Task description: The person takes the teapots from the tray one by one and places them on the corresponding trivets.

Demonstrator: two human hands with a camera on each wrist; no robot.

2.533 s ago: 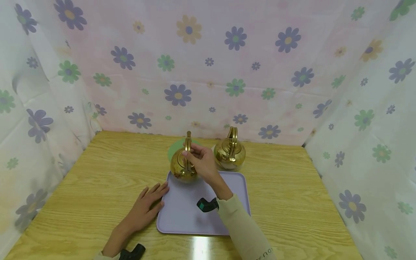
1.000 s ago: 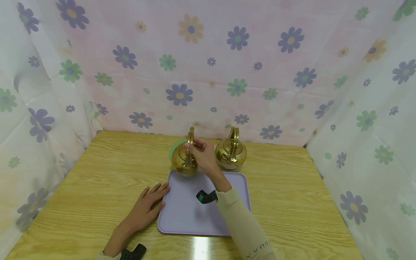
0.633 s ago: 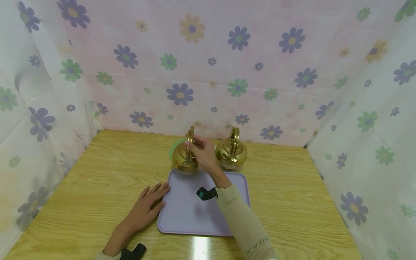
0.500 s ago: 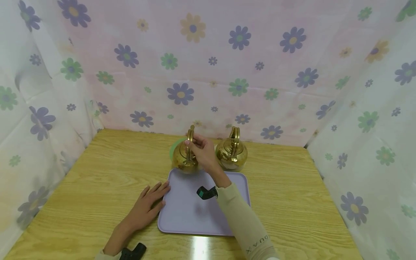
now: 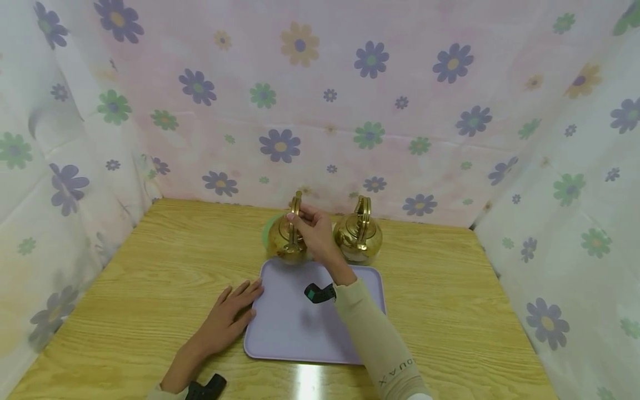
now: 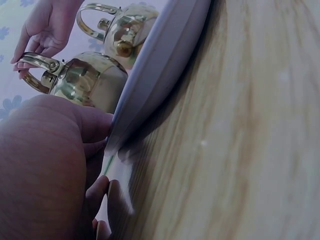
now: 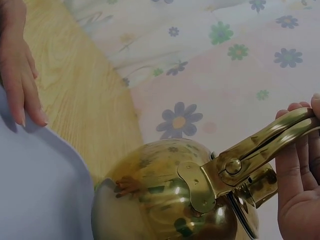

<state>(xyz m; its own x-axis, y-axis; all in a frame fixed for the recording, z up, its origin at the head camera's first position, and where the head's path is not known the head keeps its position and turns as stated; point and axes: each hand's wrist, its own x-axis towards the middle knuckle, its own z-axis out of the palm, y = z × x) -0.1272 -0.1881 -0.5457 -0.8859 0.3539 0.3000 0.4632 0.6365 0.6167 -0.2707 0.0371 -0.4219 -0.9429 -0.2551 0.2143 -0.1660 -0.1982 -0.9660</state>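
Observation:
My right hand [image 5: 317,233] pinches the upright handle of a shiny golden kettle [image 5: 282,247] between thumb and fingers. The kettle is upright at the back left corner of a lilac tray [image 5: 295,328], partly covering a green disc [image 5: 268,232] behind it. Whether its base touches anything is hard to tell. In the right wrist view the kettle's body [image 7: 160,190] fills the lower middle, fingers wrapping under the handle. My left hand [image 5: 225,319] lies with fingers extended, fingertips at the tray's left rim.
A second golden kettle [image 5: 359,239] stands to the right, behind the tray. Everything is on a wood-grain table [image 5: 440,311], with flowered cloth [image 5: 320,116] hanging at the back and both sides.
The right hand has carried the held kettle backward, off the tray's back left area toward the green disc. The left hand, the tray and the second kettle have stayed put.

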